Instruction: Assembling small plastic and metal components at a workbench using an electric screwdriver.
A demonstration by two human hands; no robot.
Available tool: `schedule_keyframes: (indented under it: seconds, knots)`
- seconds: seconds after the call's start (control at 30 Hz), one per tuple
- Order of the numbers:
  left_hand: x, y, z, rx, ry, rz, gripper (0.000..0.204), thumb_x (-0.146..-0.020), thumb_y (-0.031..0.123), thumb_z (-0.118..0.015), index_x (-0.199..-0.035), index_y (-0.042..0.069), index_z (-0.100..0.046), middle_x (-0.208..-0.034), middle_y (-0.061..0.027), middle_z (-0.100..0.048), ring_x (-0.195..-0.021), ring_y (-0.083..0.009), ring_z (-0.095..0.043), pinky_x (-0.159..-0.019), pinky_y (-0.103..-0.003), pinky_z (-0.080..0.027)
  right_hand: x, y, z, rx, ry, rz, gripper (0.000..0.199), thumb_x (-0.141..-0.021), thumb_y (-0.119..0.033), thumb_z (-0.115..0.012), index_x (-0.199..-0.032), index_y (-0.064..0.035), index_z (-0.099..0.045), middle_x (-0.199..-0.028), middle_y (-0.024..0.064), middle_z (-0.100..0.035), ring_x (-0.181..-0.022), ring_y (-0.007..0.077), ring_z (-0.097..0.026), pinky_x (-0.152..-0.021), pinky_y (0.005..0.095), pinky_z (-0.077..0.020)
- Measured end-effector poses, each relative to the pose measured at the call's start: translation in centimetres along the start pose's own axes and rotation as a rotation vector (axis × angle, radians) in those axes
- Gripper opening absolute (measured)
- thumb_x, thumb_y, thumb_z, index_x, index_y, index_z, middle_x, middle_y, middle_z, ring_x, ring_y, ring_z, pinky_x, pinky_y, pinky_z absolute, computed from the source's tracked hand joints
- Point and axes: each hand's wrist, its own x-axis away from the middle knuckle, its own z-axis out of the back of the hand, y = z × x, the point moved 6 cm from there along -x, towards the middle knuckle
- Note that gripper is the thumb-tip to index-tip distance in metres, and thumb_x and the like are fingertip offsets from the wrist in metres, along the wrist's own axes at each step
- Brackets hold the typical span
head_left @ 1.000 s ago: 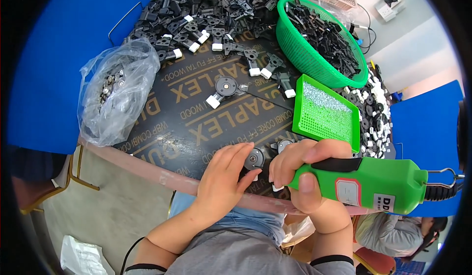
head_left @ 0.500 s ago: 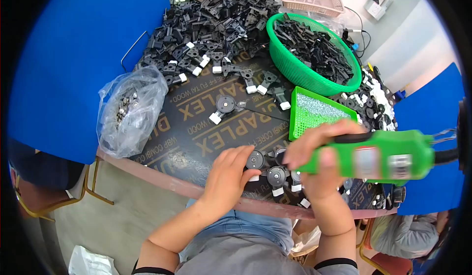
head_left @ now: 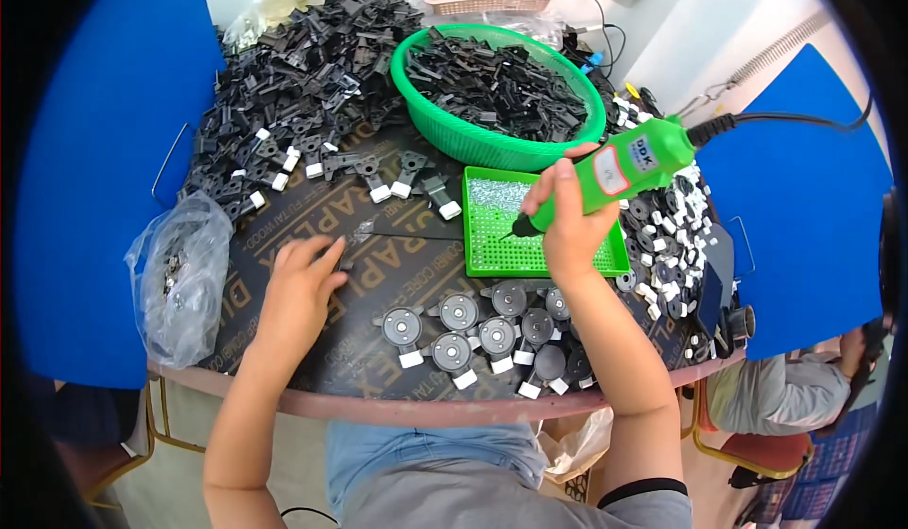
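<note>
Since the earlier frames, the left hand (head_left: 295, 294) has been drawn away from the cluster of round parts toward the middle of the table (head_left: 284, 236), and the green electric screwdriver (head_left: 615, 171) has been lifted from that cluster and tilted over the tray. At the far left, a clear plastic bag (head_left: 180, 278) holding small parts is seen lying at the table edge. Next to it, the left hand is laid flat on the dark board with fingers loosely spread, and a small black part (head_left: 359, 238) is touched at the fingertips; whether it is pinched cannot be told. Behind, a large heap of black plastic pieces (head_left: 303, 65) is piled, some fitted with white blocks. Near the front edge, a group of round black discs with white tabs (head_left: 482, 335) is set out in two rough rows. Above them, a flat green tray of small screws (head_left: 530, 226) is placed, and the screwdriver tip is pointed down into it. The tool is gripped around its body by the right hand (head_left: 567, 221), fingers closed tight. Behind the tray, a round green basket (head_left: 445, 132) full of black parts is seen, and at the far right more loose black and white pieces (head_left: 672, 245) are scattered.
</note>
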Motion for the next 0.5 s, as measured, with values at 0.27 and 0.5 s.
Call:
schedule_keyframes:
  seconds: [0.27, 0.5]
  knots:
    - [6.5, 4.5, 1.4, 0.151, -0.031, 0.160, 0.056, -0.064, 0.016, -0.083, -0.115, 0.000, -0.066, -0.110, -0.0115, -0.063, -0.102, -0.0310, -0.053, -0.089, -0.039, -0.045, 0.2, 1.6, -1.4, -0.059, -0.070, -0.038, 0.019, -0.095, -0.008, -0.053, -0.111, -0.0015, -0.045, -0.064, 0.0077, -0.051, -0.049, 0.0175, -0.052, -0.047, 0.0313, -0.0454]
    - [7.5, 6.6, -0.7, 0.286, 0.097, 0.206, 0.057, -0.058, 0.020, -0.088, -0.108, 0.002, -0.068, -0.107, -0.0091, -0.065, -0.101, -0.0294, -0.052, -0.089, -0.039, -0.044, 0.5, 2.3, -2.0, -0.045, -0.085, -0.033, 0.019, -0.095, -0.009, -0.053, -0.111, -0.0014, -0.045, -0.063, 0.0078, -0.051, -0.049, 0.0175, -0.052, -0.046, 0.0312, -0.0450]
